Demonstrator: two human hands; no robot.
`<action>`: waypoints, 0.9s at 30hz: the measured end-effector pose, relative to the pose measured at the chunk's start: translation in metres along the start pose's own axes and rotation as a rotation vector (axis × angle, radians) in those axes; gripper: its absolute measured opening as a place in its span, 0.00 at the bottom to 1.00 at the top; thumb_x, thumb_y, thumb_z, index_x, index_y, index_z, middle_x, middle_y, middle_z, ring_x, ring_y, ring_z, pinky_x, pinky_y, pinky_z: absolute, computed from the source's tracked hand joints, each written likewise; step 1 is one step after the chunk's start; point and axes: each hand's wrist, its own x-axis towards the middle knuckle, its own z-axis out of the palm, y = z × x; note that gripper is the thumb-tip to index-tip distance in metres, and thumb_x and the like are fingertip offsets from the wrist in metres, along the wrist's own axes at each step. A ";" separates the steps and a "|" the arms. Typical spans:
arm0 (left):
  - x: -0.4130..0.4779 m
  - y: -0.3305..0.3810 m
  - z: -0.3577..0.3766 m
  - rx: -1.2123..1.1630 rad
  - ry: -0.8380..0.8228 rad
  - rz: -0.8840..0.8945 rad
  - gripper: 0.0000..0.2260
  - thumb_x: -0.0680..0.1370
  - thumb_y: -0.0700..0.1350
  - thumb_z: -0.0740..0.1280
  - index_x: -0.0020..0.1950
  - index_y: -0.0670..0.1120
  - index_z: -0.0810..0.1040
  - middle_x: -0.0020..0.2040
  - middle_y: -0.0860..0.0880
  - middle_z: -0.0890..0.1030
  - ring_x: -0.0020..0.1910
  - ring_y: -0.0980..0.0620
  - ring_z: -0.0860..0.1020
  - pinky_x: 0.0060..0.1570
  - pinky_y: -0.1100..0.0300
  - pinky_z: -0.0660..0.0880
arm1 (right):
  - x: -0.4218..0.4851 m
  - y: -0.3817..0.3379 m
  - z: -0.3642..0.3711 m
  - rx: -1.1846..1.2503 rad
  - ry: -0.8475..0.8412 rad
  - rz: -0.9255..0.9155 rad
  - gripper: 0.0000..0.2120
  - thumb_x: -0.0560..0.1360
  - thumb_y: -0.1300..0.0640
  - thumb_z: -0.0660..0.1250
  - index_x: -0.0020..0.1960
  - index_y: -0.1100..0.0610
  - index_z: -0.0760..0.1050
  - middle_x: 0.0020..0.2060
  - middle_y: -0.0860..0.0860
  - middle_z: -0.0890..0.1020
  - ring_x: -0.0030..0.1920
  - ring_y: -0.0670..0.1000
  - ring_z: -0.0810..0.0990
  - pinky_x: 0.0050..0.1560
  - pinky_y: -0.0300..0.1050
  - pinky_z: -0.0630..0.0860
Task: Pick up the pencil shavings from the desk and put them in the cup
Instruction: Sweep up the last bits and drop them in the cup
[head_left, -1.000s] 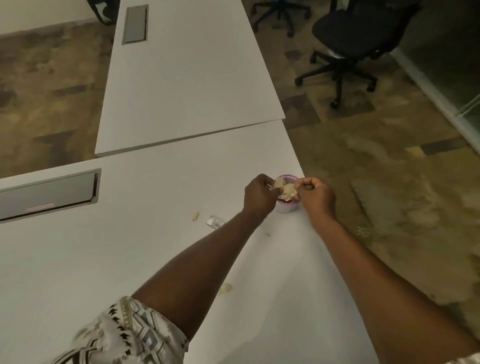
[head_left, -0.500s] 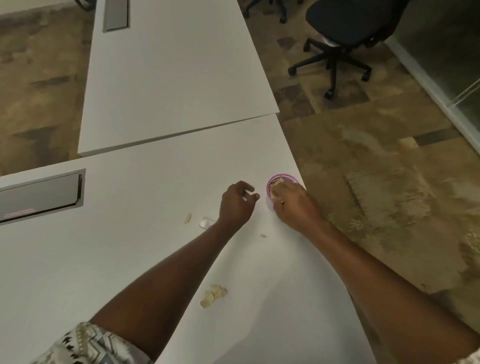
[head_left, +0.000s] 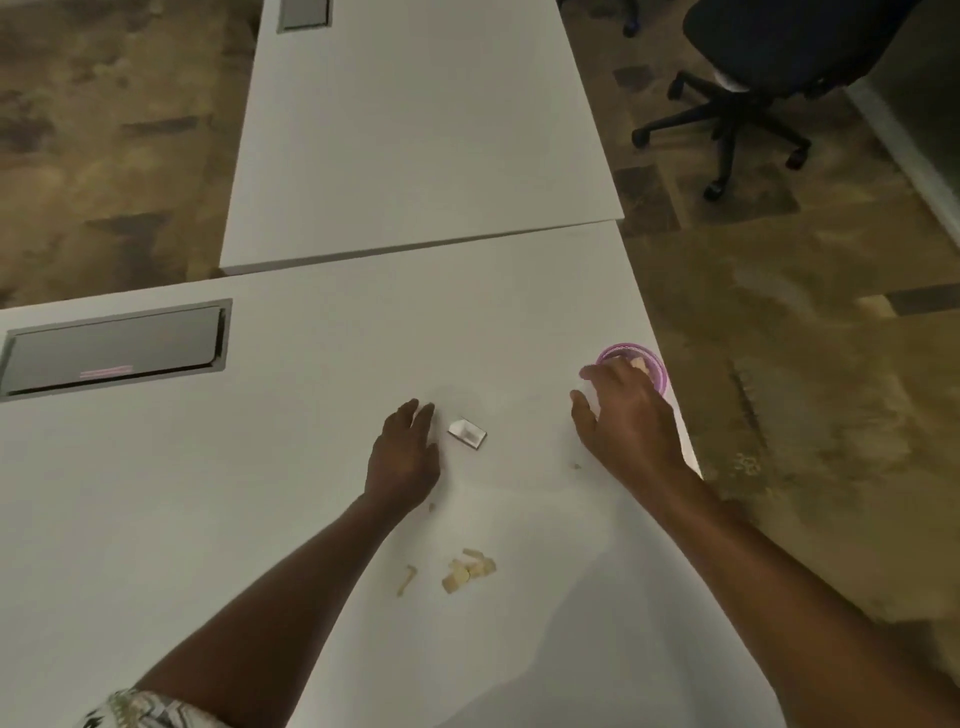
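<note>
Far out to the left of both hands, mottled brown carpet (head_left: 104, 156) ran along the side of the white desk (head_left: 208, 519), and a grey cable hatch (head_left: 117, 349) sat flush in the desktop, well apart from the left hand (head_left: 402, 457). A patterned sleeve (head_left: 145, 712) showed at the bottom edge, on the left arm. The left hand lay low over the desk, palm down, fingers loosely extended and together, holding nothing that could be seen. Just to the right of its fingertips lay a small metal pencil sharpener (head_left: 467, 433), near but not touching.

Behind the left wrist, toward the person, a cluster of pale pencil shavings (head_left: 467, 569) sat on the desk, with a thinner curl (head_left: 406, 579) just to its left; a tiny fleck lay close beside the wrist and another just left of the right wrist.

Beyond both hands a second white desk (head_left: 415, 130) butted against the first at a seam, with another hatch (head_left: 304, 15) at its far end.

The right hand (head_left: 626, 426) hovered spread open, fingers splayed, gripping nothing. Its fingers overlapped the near rim of a small pink cup (head_left: 655, 370) that stood at the desk's right edge, with pale shavings visible inside; whether skin touched the cup could not be told.

Further right, patchy tan and brown carpet continued, and a black office chair (head_left: 769, 57) on castors stood well away, beyond the cup. A pale strip ran along the floor at the far right.
</note>
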 end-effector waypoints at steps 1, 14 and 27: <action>0.001 -0.005 0.000 0.032 -0.042 0.041 0.28 0.79 0.42 0.63 0.79 0.43 0.61 0.79 0.40 0.61 0.76 0.40 0.62 0.69 0.47 0.70 | -0.011 -0.009 0.005 0.052 -0.016 -0.006 0.14 0.76 0.53 0.68 0.59 0.58 0.79 0.55 0.54 0.82 0.56 0.56 0.80 0.49 0.50 0.80; -0.026 -0.022 0.022 0.095 -0.223 0.154 0.30 0.82 0.43 0.54 0.81 0.40 0.45 0.82 0.43 0.42 0.82 0.44 0.44 0.79 0.51 0.51 | -0.112 -0.058 0.084 -0.109 -0.658 0.077 0.37 0.80 0.47 0.57 0.79 0.63 0.45 0.78 0.66 0.43 0.79 0.63 0.46 0.76 0.53 0.59; -0.160 -0.068 0.049 0.152 -0.185 0.384 0.38 0.73 0.32 0.68 0.80 0.47 0.58 0.80 0.38 0.56 0.79 0.37 0.57 0.73 0.46 0.63 | -0.180 -0.115 0.074 -0.156 -0.730 -0.454 0.35 0.62 0.63 0.76 0.68 0.51 0.76 0.69 0.57 0.75 0.68 0.60 0.75 0.48 0.42 0.81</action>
